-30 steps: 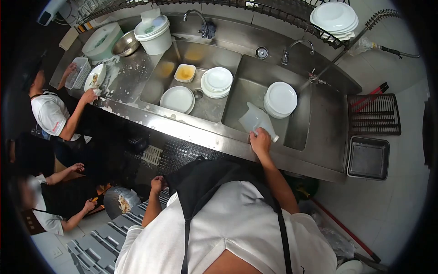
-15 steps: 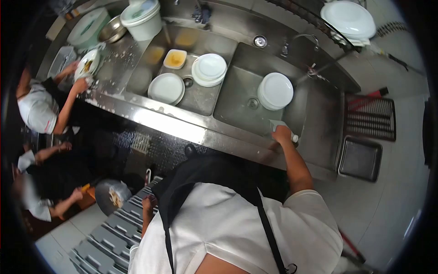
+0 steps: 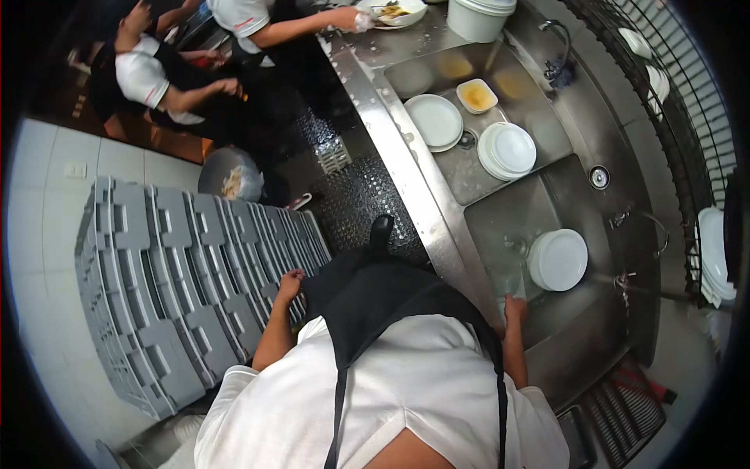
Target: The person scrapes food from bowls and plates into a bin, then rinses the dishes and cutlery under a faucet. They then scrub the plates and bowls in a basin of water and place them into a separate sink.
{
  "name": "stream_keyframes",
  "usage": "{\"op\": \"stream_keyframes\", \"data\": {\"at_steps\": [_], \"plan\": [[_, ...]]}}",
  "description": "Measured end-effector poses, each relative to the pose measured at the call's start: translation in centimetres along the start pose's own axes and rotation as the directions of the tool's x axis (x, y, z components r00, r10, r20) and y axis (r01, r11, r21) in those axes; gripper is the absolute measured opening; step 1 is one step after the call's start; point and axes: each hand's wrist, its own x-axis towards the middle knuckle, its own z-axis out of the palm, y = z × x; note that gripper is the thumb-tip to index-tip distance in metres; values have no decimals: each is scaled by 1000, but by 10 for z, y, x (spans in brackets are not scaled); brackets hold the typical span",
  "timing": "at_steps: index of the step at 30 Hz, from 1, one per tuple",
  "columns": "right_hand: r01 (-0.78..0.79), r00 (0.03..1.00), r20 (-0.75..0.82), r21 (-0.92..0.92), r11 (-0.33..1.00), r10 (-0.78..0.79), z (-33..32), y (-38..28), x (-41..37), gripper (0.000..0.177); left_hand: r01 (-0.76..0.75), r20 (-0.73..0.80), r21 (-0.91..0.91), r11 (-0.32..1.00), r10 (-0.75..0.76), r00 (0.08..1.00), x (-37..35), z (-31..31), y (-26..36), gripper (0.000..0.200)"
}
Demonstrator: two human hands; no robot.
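My right hand (image 3: 516, 308) is closed around a pale, translucent flat piece (image 3: 512, 285) at the front edge of the right sink basin (image 3: 500, 219). Most of it is hidden by the fingers, and I cannot tell its kind. Just beyond, a stack of white plates (image 3: 561, 259) stands in that basin. My left hand (image 3: 292, 284) hangs beside the stacked grey crates (image 3: 211, 273), its fingers loosely bent, slightly apart and holding nothing. In the left basin are white plates (image 3: 434, 122), a second stack of white dishes (image 3: 512, 150) and a square bowl with yellow-orange contents (image 3: 476, 96).
A co-worker's gloved hand (image 3: 361, 19) is at a dish with food scraps (image 3: 398, 12) on the counter. Another person (image 3: 152, 74) stands farther left. A bin with a bag (image 3: 233, 176) sits by the crates on the wet floor mat (image 3: 351, 187). Wire racks (image 3: 703, 102) line the right.
My view has turned left, bringing the crates and co-workers more fully into sight. My right hand still grips the pale piece near the sink edge; my left hand now shows more clearly.
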Motion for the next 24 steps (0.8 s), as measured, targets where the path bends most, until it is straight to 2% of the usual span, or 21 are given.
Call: {"op": "stream_keyframes", "data": {"at_steps": [1,3,4,6,7,9,10,12,14,15,16,17,18,20,21,22,23,24], "plan": [[20,999,-31,12,1000,-20,-3,-1,-1,55,-16,-34,52,999,18,999,-3,4,-15,23],[19,994,-106,58,998,-13,-24,-13,-26,53,-48,-111,119,992,61,992,-36,13,-4,24],[106,986,-133,12,994,-104,-29,-14,-28,52,-80,-120,161,984,100,988,-43,26,5,25],[187,964,-179,-74,980,-198,-49,-15,-34,48,-128,-52,-120,984,123,991,-13,27,-52,25],[214,954,-190,-116,970,-233,-59,-21,-38,46,-84,-34,-86,993,81,996,-17,34,-38,24],[255,928,-261,-80,964,-267,-74,-30,-40,45,-95,20,-83,992,97,995,-14,36,-21,24],[269,912,-304,-63,961,-275,-80,-36,-37,44,-147,69,-124,981,156,985,7,32,-23,23],[294,885,-367,-36,955,-286,-83,-39,-39,44,-121,123,-95,988,132,984,22,34,-11,23],[214,977,-92,348,913,-194,-74,-34,-28,45,1,128,48,999,-7,992,40,40,48,23],[133,983,37,521,843,-178,-69,-31,-18,45,-192,9,293,937,198,980,46,51,77,25],[111,965,109,656,747,-239,-51,-28,-8,48,-328,-62,524,786,419,906,43,62,109,26],[257,959,25,350,900,-284,-72,-49,-29,47,-377,-63,536,755,482,874,15,82,173,28],[354,935,-30,-11,935,-354,-104,-73,-46,46,-419,-72,548,724,540,838,-11,109,241,30],[377,865,-368,26,926,-342,-138,-102,8,45,-639,-94,512,574,777,622,0,150,303,34],[452,727,-574,-12,892,-376,-167,-122,43,43,-656,-127,488,576,790,600,-6,178,345,39],[519,439,-783,-180,836,-441,-191,-141,93,43,-640,-179,456,618,769,614,-1,207,378,41],[596,500,-776,-14,803,-385,-231,-162,138,42,-682,-95,193,706,705,703,-24,236,433,45],[506,525,-793,-2,862,-310,-261,-188,156,38,-609,-9,703,367,861,509,42,249,402,48]]}}
